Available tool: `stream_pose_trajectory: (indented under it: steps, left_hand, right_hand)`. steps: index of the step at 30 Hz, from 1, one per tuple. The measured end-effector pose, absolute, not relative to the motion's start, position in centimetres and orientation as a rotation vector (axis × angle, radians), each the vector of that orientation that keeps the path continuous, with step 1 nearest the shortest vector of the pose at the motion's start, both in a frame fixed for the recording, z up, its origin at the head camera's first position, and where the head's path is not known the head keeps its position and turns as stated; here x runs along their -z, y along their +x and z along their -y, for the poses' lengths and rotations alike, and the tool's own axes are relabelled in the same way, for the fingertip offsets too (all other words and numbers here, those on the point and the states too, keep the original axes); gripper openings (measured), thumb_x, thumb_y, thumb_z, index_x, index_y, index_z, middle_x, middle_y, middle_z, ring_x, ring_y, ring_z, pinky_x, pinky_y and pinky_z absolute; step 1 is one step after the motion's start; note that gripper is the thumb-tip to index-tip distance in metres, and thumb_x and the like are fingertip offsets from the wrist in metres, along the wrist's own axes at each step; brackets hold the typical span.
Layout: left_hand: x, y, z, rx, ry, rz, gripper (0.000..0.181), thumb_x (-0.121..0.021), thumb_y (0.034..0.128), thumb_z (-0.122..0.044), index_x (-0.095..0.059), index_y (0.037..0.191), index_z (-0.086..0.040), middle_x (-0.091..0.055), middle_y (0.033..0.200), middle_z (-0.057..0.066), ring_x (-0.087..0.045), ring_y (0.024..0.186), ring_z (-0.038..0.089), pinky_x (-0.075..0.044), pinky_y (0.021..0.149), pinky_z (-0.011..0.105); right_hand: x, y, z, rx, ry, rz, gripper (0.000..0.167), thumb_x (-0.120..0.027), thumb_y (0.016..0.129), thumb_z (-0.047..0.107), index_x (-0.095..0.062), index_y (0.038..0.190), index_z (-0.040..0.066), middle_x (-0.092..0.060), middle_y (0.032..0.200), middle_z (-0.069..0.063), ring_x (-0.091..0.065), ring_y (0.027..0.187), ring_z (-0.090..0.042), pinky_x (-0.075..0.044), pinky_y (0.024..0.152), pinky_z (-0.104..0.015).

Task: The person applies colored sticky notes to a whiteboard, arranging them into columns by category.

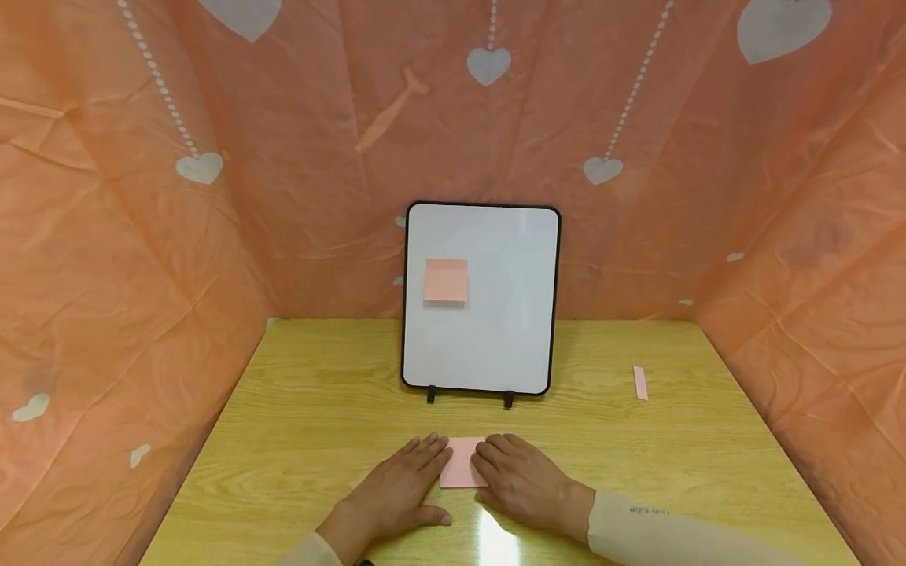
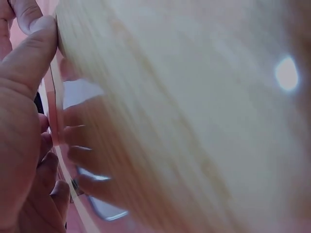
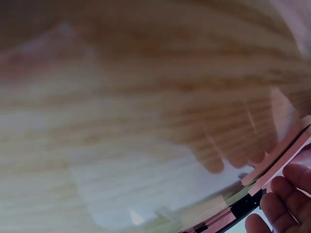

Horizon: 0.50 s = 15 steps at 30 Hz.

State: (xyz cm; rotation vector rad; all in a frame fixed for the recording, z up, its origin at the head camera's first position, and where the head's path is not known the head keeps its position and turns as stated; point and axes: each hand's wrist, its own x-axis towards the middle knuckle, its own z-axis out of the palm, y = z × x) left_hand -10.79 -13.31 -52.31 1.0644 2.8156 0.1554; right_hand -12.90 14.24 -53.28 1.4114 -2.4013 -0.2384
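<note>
Head view: a pink paper square [image 1: 462, 462] lies flat on the wood-grained surface [image 1: 318, 417], about midway between its left and right edges and well forward of its back edge. The left hand [image 1: 399, 491] rests with its fingertips at the square's left side, fingers extended; its grip is apart, the thumb standing clear of the fingers and touching the surface. The right hand [image 1: 524, 479] lies with its fingers over the square's right side, lightly bent; its grip is likewise apart, the thumb near the square's front right corner. A white board [image 1: 488, 354] with a black frame stands upright, leaning slightly back, between the hands and the back edge of the surface, on two black feet [image 1: 431, 395]. A pink note [image 1: 446, 281] is fixed to the left part of its upper half. A narrow pink strip [image 1: 640, 383] lies toward the back right corner of the surface. Pink cloth [image 1: 354, 259] bearing white hearts [image 1: 488, 67] hangs along the back, left and right edges. The right sleeve [image 1: 658, 527] is pale and carries dark lettering, illegible here. Both wrist views show part of a hand beside the blurred, reflective surface.
</note>
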Motion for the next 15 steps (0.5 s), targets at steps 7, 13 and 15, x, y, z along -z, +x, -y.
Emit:
stream_pose_trajectory:
  steps: [7,13,15]
  left_hand:
    - [51.93,-11.01,13.20,-0.146,1.079,-2.809,0.098,-0.053,0.0947,-0.076,-0.039,0.164,-0.008,-0.033,0.173,0.007,-0.027,0.161,0.025,-0.027,0.131,0.043]
    - [51.83,-11.24,13.08,-0.143,1.073,-2.790,0.101,-0.054,0.0924,-0.078,-0.038,0.164,-0.009,-0.033,0.173,0.006,-0.027,0.161,0.024,-0.027,0.131,0.043]
    - [51.86,-11.25,13.03,-0.148,1.062,-2.781,0.101,-0.054,0.0922,-0.078,-0.038,0.164,-0.009,-0.033,0.173,0.006,-0.027,0.161,0.024,-0.027,0.131,0.043]
  right_hand:
    - [53.24,-13.04,-14.24,0.215,1.410,2.393,0.048,-0.058,0.104,0.057,-0.067,0.122,0.013,-0.066,0.119,0.001,-0.061,0.114,-0.016,-0.053,0.101,-0.034]
    - [53.20,-12.99,-14.02,0.207,1.386,2.412,0.048,-0.059,0.104,0.058,-0.067,0.120,0.013,-0.066,0.117,0.002,-0.061,0.112,-0.017,-0.053,0.102,-0.035]
    - [53.16,-12.95,-13.91,0.204,1.378,2.415,0.046,-0.060,0.103,0.058,-0.066,0.118,0.014,-0.065,0.116,0.002,-0.061,0.111,-0.017,-0.053,0.102,-0.035]
